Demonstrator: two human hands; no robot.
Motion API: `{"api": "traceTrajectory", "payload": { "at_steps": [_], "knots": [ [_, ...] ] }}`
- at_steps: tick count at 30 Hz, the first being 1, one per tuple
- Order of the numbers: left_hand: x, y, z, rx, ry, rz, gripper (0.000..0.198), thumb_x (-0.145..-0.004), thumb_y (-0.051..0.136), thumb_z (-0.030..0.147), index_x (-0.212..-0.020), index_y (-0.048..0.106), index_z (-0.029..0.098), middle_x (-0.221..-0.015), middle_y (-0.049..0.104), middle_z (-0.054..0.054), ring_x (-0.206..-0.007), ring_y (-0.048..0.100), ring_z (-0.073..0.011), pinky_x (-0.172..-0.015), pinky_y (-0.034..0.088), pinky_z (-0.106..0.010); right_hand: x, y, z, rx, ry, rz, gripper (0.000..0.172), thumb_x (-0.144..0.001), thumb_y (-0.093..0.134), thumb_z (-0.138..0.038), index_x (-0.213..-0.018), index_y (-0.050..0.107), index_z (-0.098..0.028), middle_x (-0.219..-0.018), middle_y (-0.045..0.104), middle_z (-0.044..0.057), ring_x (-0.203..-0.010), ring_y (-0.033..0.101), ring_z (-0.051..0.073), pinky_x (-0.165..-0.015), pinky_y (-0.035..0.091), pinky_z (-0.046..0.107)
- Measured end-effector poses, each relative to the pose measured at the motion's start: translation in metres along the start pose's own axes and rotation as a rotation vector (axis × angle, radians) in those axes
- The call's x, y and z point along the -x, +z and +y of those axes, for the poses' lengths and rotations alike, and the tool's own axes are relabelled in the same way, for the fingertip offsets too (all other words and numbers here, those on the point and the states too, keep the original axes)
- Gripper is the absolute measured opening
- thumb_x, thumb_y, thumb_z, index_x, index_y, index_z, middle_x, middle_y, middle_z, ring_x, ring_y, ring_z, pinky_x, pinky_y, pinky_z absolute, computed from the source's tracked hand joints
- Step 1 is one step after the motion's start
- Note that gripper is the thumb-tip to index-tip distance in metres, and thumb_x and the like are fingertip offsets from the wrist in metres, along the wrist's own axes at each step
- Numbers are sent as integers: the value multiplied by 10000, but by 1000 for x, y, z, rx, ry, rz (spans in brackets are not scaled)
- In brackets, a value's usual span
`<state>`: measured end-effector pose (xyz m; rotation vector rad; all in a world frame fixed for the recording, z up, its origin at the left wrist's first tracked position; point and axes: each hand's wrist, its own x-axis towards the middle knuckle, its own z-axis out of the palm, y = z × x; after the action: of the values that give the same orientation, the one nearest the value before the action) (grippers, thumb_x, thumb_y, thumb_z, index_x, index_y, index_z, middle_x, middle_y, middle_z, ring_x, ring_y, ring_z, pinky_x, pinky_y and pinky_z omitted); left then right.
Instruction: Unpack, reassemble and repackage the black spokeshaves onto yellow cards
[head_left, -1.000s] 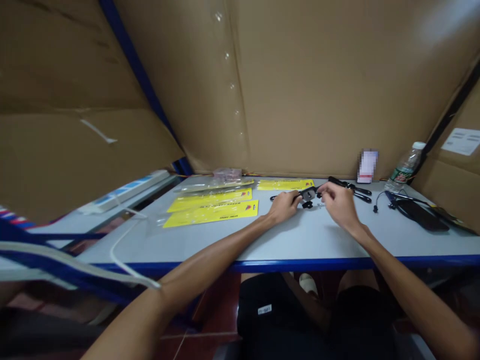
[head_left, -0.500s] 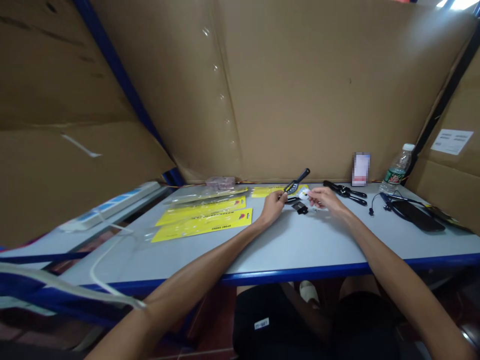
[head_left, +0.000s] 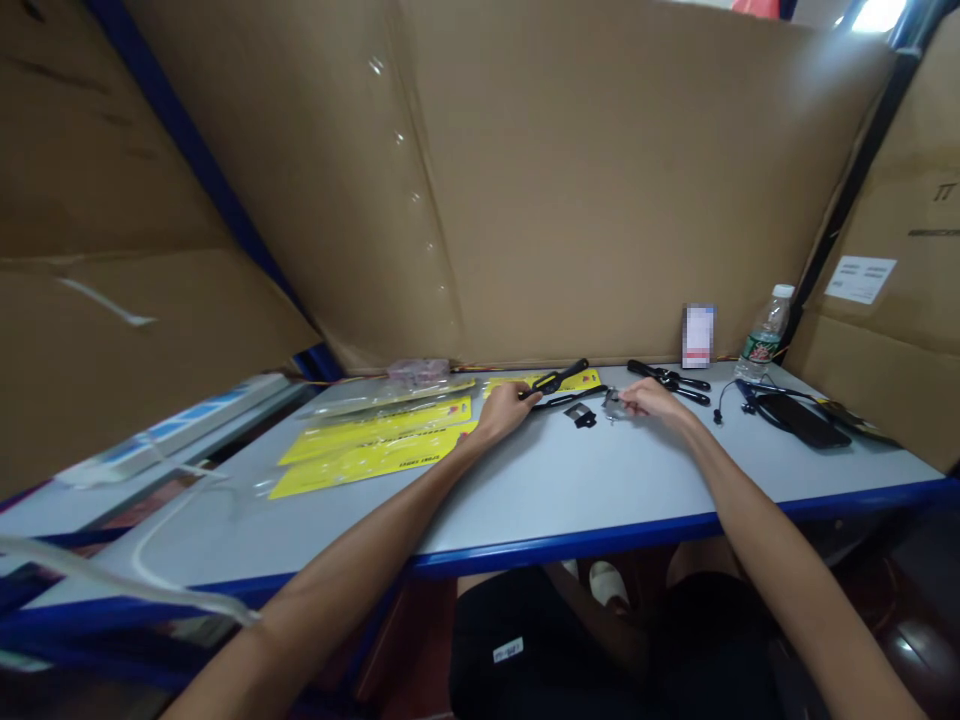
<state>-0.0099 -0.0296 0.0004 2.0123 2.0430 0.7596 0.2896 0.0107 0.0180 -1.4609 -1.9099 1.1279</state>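
Note:
My left hand [head_left: 507, 408], at the middle of the table, is closed on one end of a black spokeshave [head_left: 553, 383]; its long body slants up to the right. Just below it lies another slim black tool body [head_left: 574, 398], partly hidden by my left hand. A small black plate [head_left: 580, 415] with a cut-out rests on the tabletop between my hands. My right hand [head_left: 649, 398] pinches a small shiny piece [head_left: 614, 404], perhaps thin metal or clear plastic, low over the table. Its exact kind is too small to tell.
Yellow cards in clear packaging [head_left: 375, 450] lie left, with another yellow card [head_left: 585, 379] behind the spokeshave. Black spokeshaves [head_left: 670, 380], a propped phone [head_left: 699, 336], a bottle [head_left: 766, 335] and a dark flat case [head_left: 806, 420] stand or lie right. A power strip [head_left: 195, 425] is far left.
My left hand has lowered the spokeshave, which now lies flatter near the table. The piece in my right hand has turned from bright white to grey. The view has shifted slightly right.

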Motion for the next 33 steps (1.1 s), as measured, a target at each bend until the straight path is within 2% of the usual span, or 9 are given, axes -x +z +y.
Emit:
{"api": "traceTrajectory", "payload": {
  "at_steps": [3,6,8,12,14,17,23,28,33],
  "knots": [
    [4,-4,3,-55,52,-45,318,-1000,633,415,-1163,662,143,-1124,692,-68,-968,687,-211,-855,595,-408,2,15,-4,107,9,-9,337,-1000,640,-393,-1259,643,-177,-1269,656,96,-1055,671,235,-896,586,433],
    [8,-5,7,-112,98,-66,294,-1004,624,418,-1092,675,141,-1042,699,-54,-921,683,-194,-844,585,-397,3,16,-8,243,21,66,294,-1012,621,-393,-1234,660,-204,-1281,656,101,-1055,667,220,-907,581,414],
    [10,-6,10,-149,121,-61,284,-1006,619,416,-1068,677,145,-1014,696,-49,-912,678,-191,-845,576,-395,3,3,-11,347,33,170,277,-1011,623,-391,-1221,668,-217,-1290,656,99,-1075,661,227,-919,576,416],
    [13,-7,13,-221,144,-42,268,-1008,618,408,-1049,679,151,-1003,698,-48,-917,681,-191,-855,574,-398,5,-46,-14,565,97,410,328,-1002,635,-395,-1262,647,-196,-1315,640,98,-1113,653,248,-944,567,456],
    [13,-9,13,-247,148,-33,257,-1006,626,399,-1069,681,156,-1037,703,-54,-943,686,-195,-871,578,-404,7,-67,-9,661,147,476,360,-993,651,-386,-1294,627,-190,-1325,631,105,-1131,650,254,-947,564,469],
    [12,-11,11,-262,139,-19,265,-1001,636,392,-1125,677,161,-1112,700,-69,-1002,685,-210,-905,576,-425,10,-81,7,775,213,451,372,-984,667,-377,-1292,626,-174,-1308,638,108,-1121,656,256,-939,569,470],
    [7,-7,1,-265,129,4,292,-1004,627,391,-1191,663,170,-1236,668,-92,-1118,651,-241,-977,549,-474,5,-81,33,882,283,320,364,-981,671,-373,-1280,633,-169,-1303,641,111,-1128,655,258,-946,565,469],
    [1,-2,-8,-256,165,5,289,-1000,631,389,-1178,663,163,-1220,669,-90,-1107,650,-240,-974,546,-475,-8,-84,42,833,254,263,364,-980,674,-376,-1282,631,-177,-1287,647,101,-1109,663,252,-923,575,453],
    [-1,-1,-12,-218,234,-9,290,-992,646,377,-1187,660,163,-1221,668,-89,-1096,654,-238,-959,557,-468,-13,-76,43,751,208,270,363,-981,672,-378,-1289,629,-191,-1292,644,94,-1109,662,252,-913,578,442]
  ]
}}
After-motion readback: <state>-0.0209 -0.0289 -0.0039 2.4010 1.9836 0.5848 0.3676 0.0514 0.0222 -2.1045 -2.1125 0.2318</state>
